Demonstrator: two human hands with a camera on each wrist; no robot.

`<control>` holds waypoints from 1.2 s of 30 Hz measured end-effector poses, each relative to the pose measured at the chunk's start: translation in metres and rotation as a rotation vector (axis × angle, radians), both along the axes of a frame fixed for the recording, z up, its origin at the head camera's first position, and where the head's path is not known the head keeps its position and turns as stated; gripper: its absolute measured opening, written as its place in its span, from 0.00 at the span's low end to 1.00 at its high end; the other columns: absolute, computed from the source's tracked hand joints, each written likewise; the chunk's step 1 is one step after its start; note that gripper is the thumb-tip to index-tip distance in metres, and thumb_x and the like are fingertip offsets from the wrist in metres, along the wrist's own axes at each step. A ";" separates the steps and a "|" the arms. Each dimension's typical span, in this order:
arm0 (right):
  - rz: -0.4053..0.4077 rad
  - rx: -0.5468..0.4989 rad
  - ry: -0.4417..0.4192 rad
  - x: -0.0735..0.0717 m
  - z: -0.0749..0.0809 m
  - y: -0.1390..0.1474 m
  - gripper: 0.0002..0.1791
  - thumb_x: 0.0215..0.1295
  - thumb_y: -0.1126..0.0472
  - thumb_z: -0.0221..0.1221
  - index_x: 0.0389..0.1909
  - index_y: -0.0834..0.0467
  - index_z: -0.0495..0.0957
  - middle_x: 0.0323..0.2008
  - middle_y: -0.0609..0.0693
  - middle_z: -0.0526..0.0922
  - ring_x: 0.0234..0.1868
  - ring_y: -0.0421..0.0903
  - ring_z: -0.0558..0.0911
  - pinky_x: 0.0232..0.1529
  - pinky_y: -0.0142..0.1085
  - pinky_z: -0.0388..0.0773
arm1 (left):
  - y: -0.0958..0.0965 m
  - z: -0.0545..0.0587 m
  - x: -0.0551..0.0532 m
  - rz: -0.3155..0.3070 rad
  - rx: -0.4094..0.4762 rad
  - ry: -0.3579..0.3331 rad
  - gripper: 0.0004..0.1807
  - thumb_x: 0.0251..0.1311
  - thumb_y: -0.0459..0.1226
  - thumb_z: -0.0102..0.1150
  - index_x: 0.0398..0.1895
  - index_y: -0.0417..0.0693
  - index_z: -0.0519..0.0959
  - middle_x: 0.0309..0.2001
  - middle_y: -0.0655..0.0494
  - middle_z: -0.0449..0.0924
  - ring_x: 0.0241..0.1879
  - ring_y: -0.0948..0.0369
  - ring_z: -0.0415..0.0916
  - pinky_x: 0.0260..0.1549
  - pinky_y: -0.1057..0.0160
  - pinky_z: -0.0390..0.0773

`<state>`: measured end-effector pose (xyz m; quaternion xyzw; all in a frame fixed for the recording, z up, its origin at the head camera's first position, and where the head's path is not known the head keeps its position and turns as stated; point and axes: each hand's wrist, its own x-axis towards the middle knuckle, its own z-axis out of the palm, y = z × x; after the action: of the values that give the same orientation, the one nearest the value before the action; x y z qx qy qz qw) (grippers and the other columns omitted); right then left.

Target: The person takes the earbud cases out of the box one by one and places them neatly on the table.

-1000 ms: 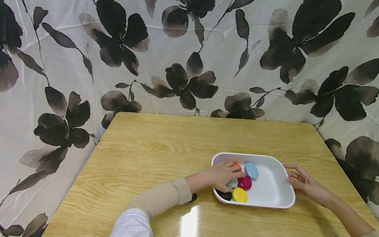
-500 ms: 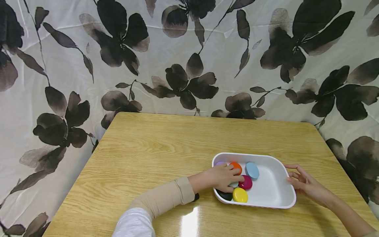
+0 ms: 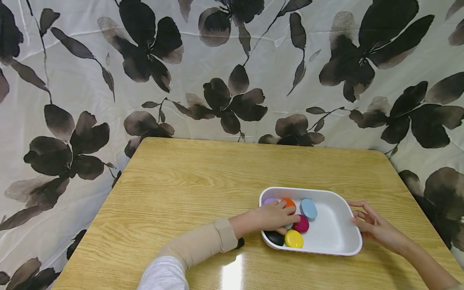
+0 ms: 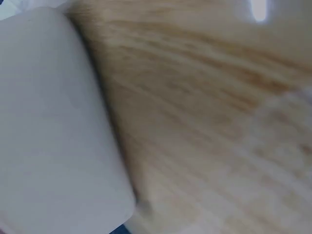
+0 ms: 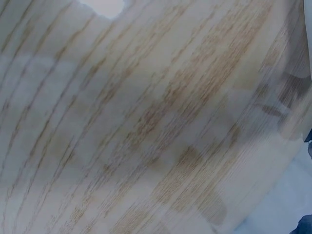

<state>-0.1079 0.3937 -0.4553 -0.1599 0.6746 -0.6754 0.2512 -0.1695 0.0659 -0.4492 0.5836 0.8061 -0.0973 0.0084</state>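
In the head view, a white tray (image 3: 335, 225) holds several smooth round pieces. My left hand (image 3: 272, 217) reaches over its left end and pinches a pale grey-green disc (image 3: 288, 226), which the fingers mostly cover. An orange disc (image 3: 288, 204) and a magenta disc (image 3: 301, 224) lie close to the fingertips. A black disc (image 3: 274, 238) and a yellow disc (image 3: 294, 239) sit nearest the front wall. Farther back are a light blue disc (image 3: 309, 209) and a partly hidden lilac disc (image 3: 269, 200). My right hand (image 3: 377, 226) holds the tray's right rim, thumb on the edge.
The tray stands on a wooden table (image 3: 188, 177), right of its middle. Behind the table hangs a pale curtain (image 3: 290, 48) with dark flowers. Both wrist views show mostly blurred table surface; a beige sleeve (image 4: 53, 126) fills the left side of the left wrist view.
My left thumb has drawn in towards the fingers over the pale disc, uncovering more of the black disc. The orange and lilac discs show more than a second ago. My right hand stays put.
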 end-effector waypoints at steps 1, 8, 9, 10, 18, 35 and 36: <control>0.001 -0.005 0.000 0.000 0.000 0.000 0.26 0.70 0.72 0.34 0.64 0.46 0.53 0.49 0.45 0.73 0.46 0.42 0.78 0.40 0.44 0.78 | 0.000 0.002 0.000 0.002 0.011 0.009 0.23 0.59 0.53 0.50 0.57 0.64 0.66 0.50 0.62 0.65 0.46 0.61 0.64 0.41 0.70 0.66; 0.001 -0.005 0.010 0.000 0.000 0.000 0.26 0.70 0.72 0.34 0.64 0.46 0.53 0.49 0.45 0.73 0.46 0.42 0.78 0.40 0.44 0.78 | -0.012 0.028 -0.010 0.079 0.078 0.060 0.22 0.63 0.51 0.48 0.60 0.64 0.64 0.53 0.62 0.65 0.49 0.61 0.63 0.48 0.65 0.67; 0.000 -0.002 0.010 0.000 0.000 0.000 0.26 0.70 0.72 0.34 0.64 0.46 0.53 0.49 0.45 0.73 0.46 0.42 0.78 0.40 0.43 0.78 | -0.015 0.032 -0.013 0.094 0.090 0.060 0.21 0.63 0.50 0.48 0.59 0.64 0.65 0.53 0.61 0.65 0.48 0.60 0.63 0.48 0.65 0.67; -0.001 0.001 0.009 0.000 0.000 0.000 0.26 0.70 0.72 0.34 0.64 0.46 0.54 0.49 0.44 0.74 0.47 0.41 0.77 0.40 0.43 0.78 | -0.019 0.036 -0.017 0.106 0.104 0.053 0.20 0.63 0.49 0.48 0.58 0.63 0.65 0.52 0.61 0.65 0.47 0.60 0.64 0.48 0.65 0.67; -0.004 0.016 0.019 0.000 -0.001 -0.001 0.25 0.71 0.71 0.35 0.63 0.46 0.54 0.49 0.44 0.74 0.47 0.41 0.78 0.40 0.43 0.78 | -0.057 0.042 -0.050 0.196 0.175 0.035 0.24 0.59 0.46 0.53 0.59 0.57 0.66 0.52 0.56 0.65 0.49 0.56 0.64 0.51 0.58 0.68; -0.014 0.050 -0.002 0.000 0.000 -0.001 0.24 0.71 0.70 0.35 0.64 0.46 0.53 0.48 0.45 0.74 0.45 0.41 0.78 0.39 0.44 0.78 | -0.102 -0.008 -0.089 0.275 0.103 -0.033 0.23 0.60 0.47 0.52 0.58 0.56 0.65 0.59 0.51 0.63 0.57 0.49 0.63 0.54 0.52 0.67; -0.019 0.054 -0.005 0.000 0.000 -0.002 0.24 0.71 0.69 0.35 0.63 0.46 0.53 0.48 0.44 0.74 0.45 0.41 0.78 0.39 0.44 0.78 | -0.103 -0.010 -0.089 0.272 0.094 -0.033 0.23 0.60 0.47 0.52 0.58 0.57 0.65 0.59 0.51 0.64 0.57 0.49 0.63 0.54 0.53 0.67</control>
<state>-0.1078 0.3922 -0.4552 -0.1449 0.6937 -0.6596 0.2506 -0.2586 -0.0366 -0.4588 0.4702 0.8813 -0.0476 0.0074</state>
